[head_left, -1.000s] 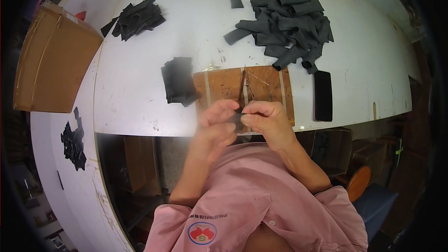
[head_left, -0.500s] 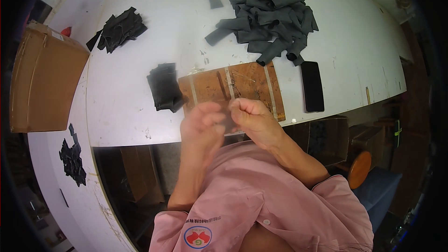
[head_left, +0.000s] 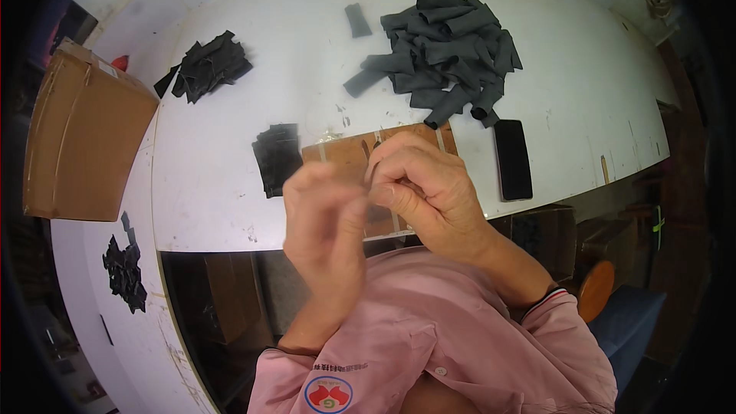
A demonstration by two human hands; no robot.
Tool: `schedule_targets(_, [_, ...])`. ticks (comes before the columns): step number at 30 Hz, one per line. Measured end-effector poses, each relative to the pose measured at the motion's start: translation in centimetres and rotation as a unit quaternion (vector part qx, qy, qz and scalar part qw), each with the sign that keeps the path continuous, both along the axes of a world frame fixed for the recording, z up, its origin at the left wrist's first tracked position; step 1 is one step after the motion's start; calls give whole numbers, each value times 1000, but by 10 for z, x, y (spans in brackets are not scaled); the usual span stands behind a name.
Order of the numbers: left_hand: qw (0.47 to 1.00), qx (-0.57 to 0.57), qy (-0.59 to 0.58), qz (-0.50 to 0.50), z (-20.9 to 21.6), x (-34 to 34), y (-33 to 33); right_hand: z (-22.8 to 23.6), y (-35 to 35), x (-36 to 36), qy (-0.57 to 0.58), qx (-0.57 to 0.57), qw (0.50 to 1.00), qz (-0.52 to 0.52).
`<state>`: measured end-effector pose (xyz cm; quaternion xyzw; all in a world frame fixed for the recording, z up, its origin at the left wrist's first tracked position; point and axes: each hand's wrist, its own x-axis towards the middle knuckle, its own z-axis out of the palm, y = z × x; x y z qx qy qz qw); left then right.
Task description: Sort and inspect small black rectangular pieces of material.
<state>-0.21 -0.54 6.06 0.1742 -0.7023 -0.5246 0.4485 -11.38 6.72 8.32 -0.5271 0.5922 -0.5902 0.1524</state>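
Over the near edge of the brown board [head_left: 337,152], my left hand [head_left: 326,222] and my right hand [head_left: 429,188] meet at their fingertips. The right fingers are curled in and pinched against the thumb. My left hand is blurred, its fingers bent and closed toward the thumb. Whatever lies between the fingertips is hidden. Just left of the board is a neat stack of flat black fabric pieces [head_left: 277,161]. Beyond the board, to the right, rises a large heap of dark grey fabric tubes [head_left: 452,50].
A black phone [head_left: 514,159] lies right of the board. One grey piece [head_left: 357,21] sits apart at the back. Black scraps form piles at the far left [head_left: 211,67] and on the side table [head_left: 125,272]. A cardboard box [head_left: 88,134] stands at left.
Both hands have come up closer to the camera, and the right fingers now curl more over the top. The whole scene sits slightly lower in view. The piles look unchanged.
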Motion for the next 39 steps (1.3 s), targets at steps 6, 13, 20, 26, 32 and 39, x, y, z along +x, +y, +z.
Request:
schedule_targets(6, [915,333,155,-165,32,-11,-15,27,-13,-8,3,-1,1000,-28])
schedule_targets(13, [535,654,303,-440,23,-18,-50,33,-27,-34,-249,148,949,126])
schedule_targets(20, [576,740,197,-286,-48,-16,-47,-56,-28,-39,-467,196,849,150])
schedule_targets(26, [911,330,96,-226,6,-18,-15,-23,-30,-50,-328,152,897,253])
schedule_targets(32, [892,429,1,-142,-38,-10,-27,-87,-32,-42,-389,166,885,195])
schedule_targets(39, [998,3,-32,-51,-22,-20,-35,-51,-25,-34,-124,137,983,10])
